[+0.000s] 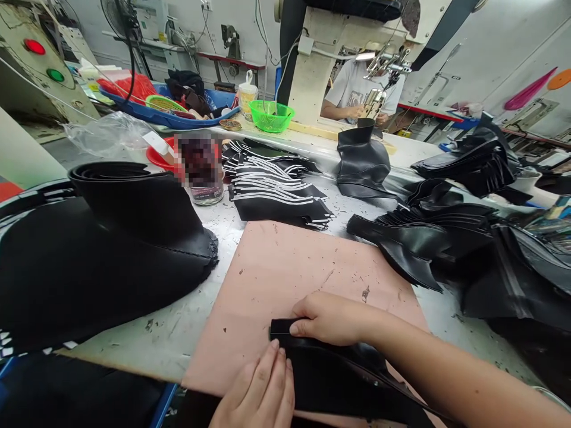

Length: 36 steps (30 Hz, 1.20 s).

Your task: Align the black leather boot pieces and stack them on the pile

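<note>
A black leather piece (330, 380) lies at the front of a pink board (267, 267), its upper edge folded over into a narrow strip. My right hand (332, 319) grips that folded edge near its left end, thumb and fingers closed on it. Beside it, my left hand (263, 386) lies flat with fingers stretched out, the fingertips touching the leather's left edge. The underside of the leather is hidden.
Stacked black leather (102, 249) fills the left side, and more black pieces (414, 238) lie at the right. White-edged strips (276, 190), a tin (207, 193) and a green basket (272, 117) stand behind the board. A person (357, 89) sits beyond the machine (307, 71).
</note>
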Available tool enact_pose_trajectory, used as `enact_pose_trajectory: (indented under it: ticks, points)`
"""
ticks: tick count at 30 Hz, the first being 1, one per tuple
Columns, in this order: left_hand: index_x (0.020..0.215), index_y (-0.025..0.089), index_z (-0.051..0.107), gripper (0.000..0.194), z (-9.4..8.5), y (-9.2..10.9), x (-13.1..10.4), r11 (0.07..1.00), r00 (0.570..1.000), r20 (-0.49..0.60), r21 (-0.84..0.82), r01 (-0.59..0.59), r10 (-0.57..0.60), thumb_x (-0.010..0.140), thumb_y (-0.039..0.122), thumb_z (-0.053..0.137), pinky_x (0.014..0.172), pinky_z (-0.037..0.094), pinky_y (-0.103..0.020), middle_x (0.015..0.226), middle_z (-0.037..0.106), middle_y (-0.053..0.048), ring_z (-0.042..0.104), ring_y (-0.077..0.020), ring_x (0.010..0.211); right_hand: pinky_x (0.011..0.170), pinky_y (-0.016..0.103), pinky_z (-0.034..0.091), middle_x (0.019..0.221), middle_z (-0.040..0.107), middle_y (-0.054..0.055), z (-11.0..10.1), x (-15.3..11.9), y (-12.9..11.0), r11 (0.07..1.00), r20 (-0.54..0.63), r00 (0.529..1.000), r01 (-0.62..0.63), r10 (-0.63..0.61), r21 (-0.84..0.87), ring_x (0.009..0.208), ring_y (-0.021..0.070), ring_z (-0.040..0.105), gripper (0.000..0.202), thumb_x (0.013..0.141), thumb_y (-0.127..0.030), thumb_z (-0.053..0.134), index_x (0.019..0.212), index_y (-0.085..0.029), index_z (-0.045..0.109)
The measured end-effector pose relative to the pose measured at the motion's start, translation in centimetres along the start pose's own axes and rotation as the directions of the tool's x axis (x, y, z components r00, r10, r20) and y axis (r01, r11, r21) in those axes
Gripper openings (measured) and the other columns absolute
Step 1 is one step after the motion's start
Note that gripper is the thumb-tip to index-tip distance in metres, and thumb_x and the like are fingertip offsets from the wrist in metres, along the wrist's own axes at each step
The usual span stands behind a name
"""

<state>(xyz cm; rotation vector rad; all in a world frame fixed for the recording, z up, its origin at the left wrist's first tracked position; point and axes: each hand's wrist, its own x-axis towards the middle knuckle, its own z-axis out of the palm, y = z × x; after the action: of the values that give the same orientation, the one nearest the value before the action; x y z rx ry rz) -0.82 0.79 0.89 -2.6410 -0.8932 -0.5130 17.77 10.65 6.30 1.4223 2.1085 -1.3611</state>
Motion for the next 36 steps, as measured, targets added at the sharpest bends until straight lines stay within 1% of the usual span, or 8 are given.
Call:
enact_pose_trajectory:
  ticks: [13, 18, 22, 25, 27, 29, 32, 36]
  points:
    - [0.106, 0.021, 0.062, 0.047, 0.8, 0.0, -0.1, 0.998, 0.994, 0.104, -0.047, 0.047, -0.042, 0.085, 0.056, 0.039, 0.091, 0.030, -0.030, 0.116, 0.066, -0.005, 0.052, -0.0202, 0.110, 0.049, 0.022, 0.031, 0.068, 0.060, -0.002, 1.0, -0.4, 1.3, 0.993, -0.226, 0.974, -0.047, 0.020, -0.111, 0.060, 0.0134, 0.051, 0.015, 0.073, -0.035, 0.064, 0.076, -0.021, 0.058]
    - [0.115, 0.019, 0.062, 0.072, 0.8, 0.3, 1.2, 0.989, 0.987, 0.129, -0.093, 0.112, -0.099, 0.075, 0.074, 0.038, 0.084, 0.035, -0.030, 0.112, 0.069, -0.005, 0.059, -0.0196, 0.097, 0.053, 0.028, 0.031, 0.063, 0.058, 0.004, 0.4, -1.3, 2.1, 0.971, -0.343, 0.938, -0.135, 0.060, -0.199, 0.061, 0.0193, 0.051, 0.031, 0.071, -0.050, 0.063, 0.069, -0.019, 0.060]
    - [0.123, 0.020, 0.057, 0.079, 0.5, 0.4, 1.8, 0.985, 0.961, 0.254, -0.103, 0.141, -0.111, 0.067, 0.075, 0.051, 0.083, 0.040, -0.032, 0.120, 0.064, -0.005, 0.059, -0.0223, 0.097, 0.055, 0.029, 0.035, 0.055, 0.052, 0.003, -0.8, -4.7, 6.7, 0.996, -0.191, 0.981, -0.023, 0.040, 0.089, 0.057, 0.0187, 0.050, 0.055, 0.067, -0.073, 0.054, 0.057, -0.019, 0.057]
    - [0.125, 0.023, 0.054, 0.079, 0.2, 0.3, 2.3, 0.982, 0.935, 0.339, -0.117, 0.150, -0.102, 0.062, 0.071, 0.060, 0.080, 0.043, -0.034, 0.130, 0.057, -0.003, 0.059, -0.0232, 0.094, 0.060, 0.031, 0.042, 0.074, 0.063, 0.006, 0.8, -7.7, 10.3, 0.747, -0.211, 0.972, 0.215, -0.102, 0.629, 0.069, 0.0217, 0.058, 0.077, 0.062, -0.088, 0.039, 0.086, -0.019, 0.065]
    - [0.126, 0.025, 0.054, 0.081, 0.0, 0.3, 2.6, 0.978, 0.921, 0.375, -0.128, 0.167, -0.109, 0.060, 0.072, 0.061, 0.079, 0.045, -0.036, 0.131, 0.056, -0.002, 0.059, -0.0238, 0.091, 0.059, 0.032, 0.045, 0.083, 0.066, 0.009, 3.0, -9.1, 11.3, 0.491, -0.220, 0.971, 0.237, -0.093, 0.839, 0.070, 0.0236, 0.063, 0.095, 0.057, -0.093, 0.033, 0.113, -0.021, 0.057]
    - [0.127, 0.026, 0.052, 0.084, -0.1, 0.4, 2.9, 0.972, 0.914, 0.385, -0.133, 0.192, -0.128, 0.060, 0.076, 0.057, 0.080, 0.045, -0.039, 0.130, 0.057, -0.003, 0.059, -0.0256, 0.092, 0.055, 0.030, 0.045, 0.081, 0.066, 0.009, 5.3, -9.7, 11.2, 0.352, -0.192, 0.981, 0.187, -0.020, 0.917, 0.064, 0.0220, 0.063, 0.097, 0.058, -0.089, 0.041, 0.126, -0.021, 0.047]
    - [0.128, 0.030, 0.051, 0.086, 0.0, 0.7, 3.1, 0.969, 0.925, 0.348, -0.130, 0.210, -0.154, 0.056, 0.078, 0.057, 0.079, 0.045, -0.040, 0.129, 0.057, -0.002, 0.059, -0.0269, 0.093, 0.057, 0.028, 0.045, 0.079, 0.065, 0.004, 7.0, -9.8, 9.8, 0.313, -0.271, 0.953, 0.217, 0.138, 0.925, 0.064, 0.0181, 0.060, 0.082, 0.063, -0.060, 0.070, 0.132, -0.025, 0.041]
    - [0.123, 0.029, 0.056, 0.082, 0.2, 1.2, 3.6, 0.979, 0.937, 0.316, -0.088, 0.185, -0.148, 0.053, 0.070, 0.068, 0.082, 0.046, -0.039, 0.126, 0.060, -0.004, 0.060, -0.0267, 0.095, 0.056, 0.025, 0.041, 0.074, 0.061, -0.002, 6.5, -9.4, 9.2, 0.337, -0.365, 0.881, 0.259, 0.302, 0.905, 0.064, 0.0155, 0.057, 0.091, 0.063, -0.038, 0.077, 0.138, -0.026, 0.027]
